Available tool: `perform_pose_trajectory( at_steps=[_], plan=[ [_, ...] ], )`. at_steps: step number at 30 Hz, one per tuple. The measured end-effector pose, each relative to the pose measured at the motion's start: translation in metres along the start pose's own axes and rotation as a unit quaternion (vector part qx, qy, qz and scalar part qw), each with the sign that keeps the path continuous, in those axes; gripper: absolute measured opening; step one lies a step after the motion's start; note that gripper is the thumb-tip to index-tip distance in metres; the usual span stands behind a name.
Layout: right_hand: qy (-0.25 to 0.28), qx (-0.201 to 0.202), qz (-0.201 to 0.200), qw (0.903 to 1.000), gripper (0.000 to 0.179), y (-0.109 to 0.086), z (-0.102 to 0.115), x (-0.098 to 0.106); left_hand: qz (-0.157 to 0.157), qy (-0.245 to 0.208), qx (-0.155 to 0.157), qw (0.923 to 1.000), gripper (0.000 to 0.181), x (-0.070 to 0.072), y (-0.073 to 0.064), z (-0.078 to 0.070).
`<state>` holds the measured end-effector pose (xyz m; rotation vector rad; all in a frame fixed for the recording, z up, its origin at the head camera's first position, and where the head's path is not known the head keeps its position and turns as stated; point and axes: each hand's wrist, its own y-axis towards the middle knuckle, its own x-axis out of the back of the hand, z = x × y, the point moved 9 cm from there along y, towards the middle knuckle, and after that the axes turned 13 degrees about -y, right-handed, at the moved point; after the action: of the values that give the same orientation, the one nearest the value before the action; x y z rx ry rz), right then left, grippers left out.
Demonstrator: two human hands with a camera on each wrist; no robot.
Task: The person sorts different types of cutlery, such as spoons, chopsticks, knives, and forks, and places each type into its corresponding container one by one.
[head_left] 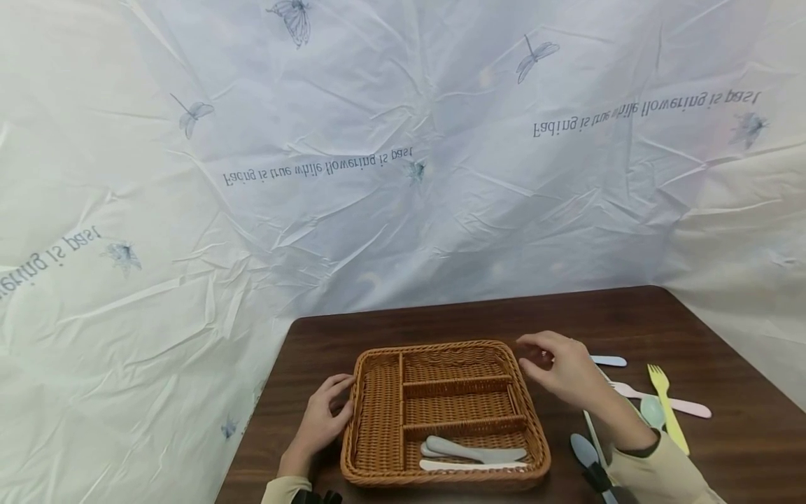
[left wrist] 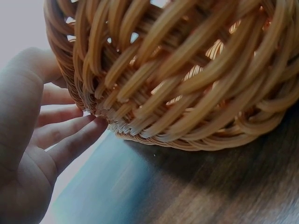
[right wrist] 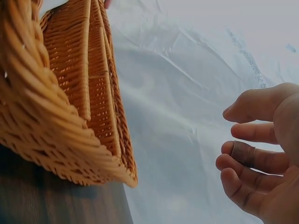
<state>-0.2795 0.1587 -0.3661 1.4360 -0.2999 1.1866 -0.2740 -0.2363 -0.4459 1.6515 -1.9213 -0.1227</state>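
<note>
A brown wicker basket [head_left: 441, 479] with divided compartments sits on the table. In its near right compartment lie grey cutlery, including a grey knife [head_left: 481, 451], and a white piece [head_left: 469, 465] beside it. My left hand [head_left: 322, 414] rests at the basket's left side; in the left wrist view, its extended fingertips [left wrist: 96, 126] touch the woven outer wall. Off the far right corner, my right hand [head_left: 563, 367] hovers with bent fingers and nothing in them. The right wrist view shows a gap between the right hand [right wrist: 261, 163] and the basket, and a band around one finger.
Right of the basket lie a yellow fork [head_left: 666, 402], a pink fork [head_left: 689, 407], a pale green spoon [head_left: 653, 411], a blue-grey spoon [head_left: 584, 450] and a light blue handle [head_left: 609, 360]. The right forearm partly covers this cutlery. A printed white sheet [head_left: 441, 231] hangs behind the dark wooden table [head_left: 365, 327].
</note>
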Motion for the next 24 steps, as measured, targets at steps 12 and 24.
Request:
perform_pose_trajectory(
  at_steps=[12,24],
  plan=[
    [-0.028,-0.016,-0.03,0.999,0.03,-0.008,-0.019,0.014,0.0,-0.001,0.007,1.0,0.039,0.001,0.001,0.001],
    [-0.059,-0.048,-0.039,0.9963,0.03,-0.014,-0.036,0.022,-0.002,0.002,0.016,0.9999,0.039,0.001,0.0,0.004]
  ],
)
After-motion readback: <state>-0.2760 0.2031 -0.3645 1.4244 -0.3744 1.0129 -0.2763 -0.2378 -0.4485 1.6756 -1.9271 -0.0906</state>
